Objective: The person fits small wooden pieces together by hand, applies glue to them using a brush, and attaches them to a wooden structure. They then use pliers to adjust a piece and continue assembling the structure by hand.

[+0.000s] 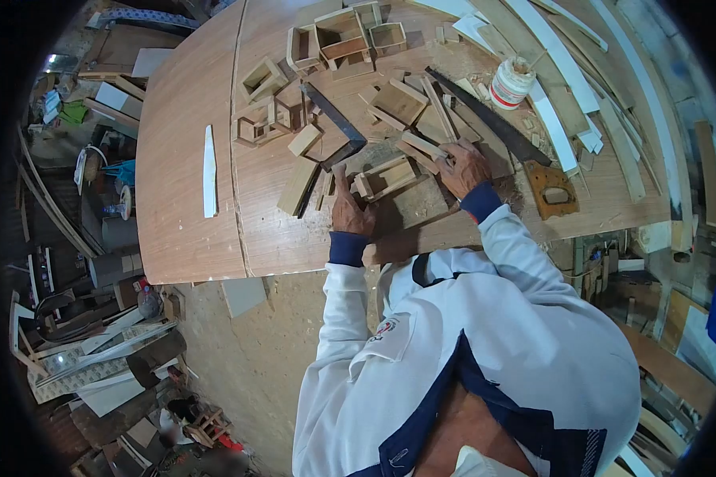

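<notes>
Wooden box [390, 178] sits between left fingers [341, 183] and right fingers [455, 154].

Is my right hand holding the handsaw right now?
No, the right hand grips a small wooden strip, while the handsaw lies apart from it, its handle to the right.

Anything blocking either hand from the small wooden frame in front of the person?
Nothing visible. Left hand is right at the frame's left end; right hand holds a wood piece beside its upper right. The saw lies outside both paths.
</notes>
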Available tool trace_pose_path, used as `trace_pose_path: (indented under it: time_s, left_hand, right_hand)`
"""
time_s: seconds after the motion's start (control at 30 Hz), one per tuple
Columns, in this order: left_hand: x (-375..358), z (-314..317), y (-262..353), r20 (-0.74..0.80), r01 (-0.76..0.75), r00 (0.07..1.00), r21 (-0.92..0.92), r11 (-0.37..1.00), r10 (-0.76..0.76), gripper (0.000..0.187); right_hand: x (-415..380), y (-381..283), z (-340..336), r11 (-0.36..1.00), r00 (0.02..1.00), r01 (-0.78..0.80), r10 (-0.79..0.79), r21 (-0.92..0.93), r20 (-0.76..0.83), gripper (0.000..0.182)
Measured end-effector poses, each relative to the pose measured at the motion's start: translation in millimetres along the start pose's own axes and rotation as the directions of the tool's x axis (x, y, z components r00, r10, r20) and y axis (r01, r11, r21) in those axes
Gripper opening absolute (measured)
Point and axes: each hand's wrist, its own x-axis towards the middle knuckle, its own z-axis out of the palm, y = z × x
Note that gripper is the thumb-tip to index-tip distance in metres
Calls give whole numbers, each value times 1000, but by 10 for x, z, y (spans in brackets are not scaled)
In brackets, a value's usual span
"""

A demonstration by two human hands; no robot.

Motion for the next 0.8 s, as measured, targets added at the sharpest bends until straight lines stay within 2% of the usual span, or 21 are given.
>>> trace_pose_path:
  time_s: [0.17,0.23,0.27,0.33,0.37,0.5,0.57,0.6,0.67,0.7,0.77,0.8]
  left_hand:
    - [21,-17,33,24,4,1000,-20,1000,-3,95]
    - [21,-20,5,71,51,996,-25,998,-49,94]
    - [21,-18,-7,71,50,996,-25,998,-48,94]
    - [10,-34,10,83,52,995,-44,998,-49,94]
    - [9,-37,20,82,53,995,-43,998,-49,94]
    - [1,-31,23,70,72,995,2,997,-72,97]
    - [-10,-23,-5,65,72,995,-2,997,-71,98]
    - [-11,-42,20,81,93,993,-19,996,-91,97]
    - [-15,-76,93,93,115,989,-37,993,-111,96]
    - [-17,-90,144,73,87,994,-40,995,-84,96]
    - [-27,-87,160,52,61,997,-40,997,-59,96]
    - [-35,-78,155,56,96,994,-52,994,-93,96]
  right_hand:
    - [-19,-77,-64,996,999,44,-42,-83,29,24]
    - [-19,-113,-71,987,987,142,-147,-72,-72,23]
    - [4,-113,-67,987,987,141,-147,-72,-73,23]
    - [80,-110,-47,961,962,270,-267,61,-56,22]
    - [122,-120,-29,961,962,271,-268,62,-56,22]
    - [363,-304,13,960,965,259,-263,107,16,20]
    - [544,-372,68,958,941,248,-273,145,198,18]
    - [612,-448,90,957,940,251,-277,144,198,18]
    - [749,-642,159,965,897,249,-262,83,357,20]
    - [838,-705,254,964,895,252,-266,84,358,20]
    - [975,-835,477,902,847,333,-158,-276,507,26]
    - [967,-983,451,877,845,333,-114,-348,523,30]
